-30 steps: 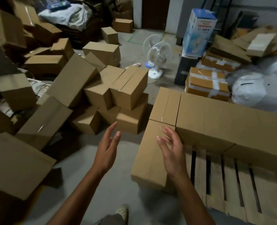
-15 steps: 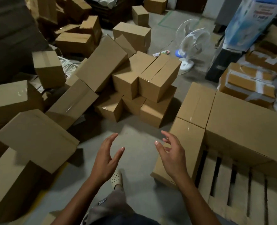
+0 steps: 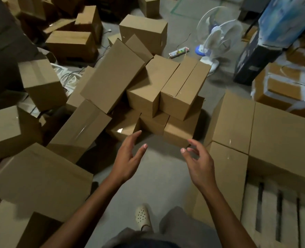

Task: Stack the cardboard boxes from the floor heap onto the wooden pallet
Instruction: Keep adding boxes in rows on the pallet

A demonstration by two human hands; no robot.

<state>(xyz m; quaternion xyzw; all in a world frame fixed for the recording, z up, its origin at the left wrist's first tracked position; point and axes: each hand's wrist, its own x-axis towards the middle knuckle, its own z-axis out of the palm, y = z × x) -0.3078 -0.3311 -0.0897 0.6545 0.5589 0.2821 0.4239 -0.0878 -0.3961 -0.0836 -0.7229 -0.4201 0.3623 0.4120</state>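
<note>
A: Left hand?
B: Left hand [image 3: 128,158] is wide, fingers nearly straight, thumb spread, palm turned in toward the other hand. It holds nothing.
A: Touching anything?
B: Its fingertips [image 3: 137,135] line up with the near corner of a low taped box [image 3: 123,128] at the foot of the heap. Can't tell if there's contact.
A: Right hand?
B: Right hand [image 3: 198,163] is also empty, palm inward, fingers loosely curled, thumb out. Both hands hang over the concrete floor [image 3: 157,185], with a clear gap between them.
A: Where are the boxes?
B: The heap of cardboard boxes [image 3: 112,76] is ahead and to the left, tumbled at all angles. In the middle, two boxes [image 3: 166,86] sit side by side on top of lower ones, just beyond the hands.
A: Pallet?
B: The wooden pallet [image 3: 287,212] is lower right, with bare slats at the near end. Several placed boxes [image 3: 282,136] sit on it flush against each other, just right of the right hand.
A: Anything else?
B: A white fan [image 3: 217,40] stands on the floor behind the heap, with a power strip [image 3: 178,52] beside it. A blue printed carton [image 3: 287,18] is top right, and a pale clog [image 3: 142,216] is at the bottom.
</note>
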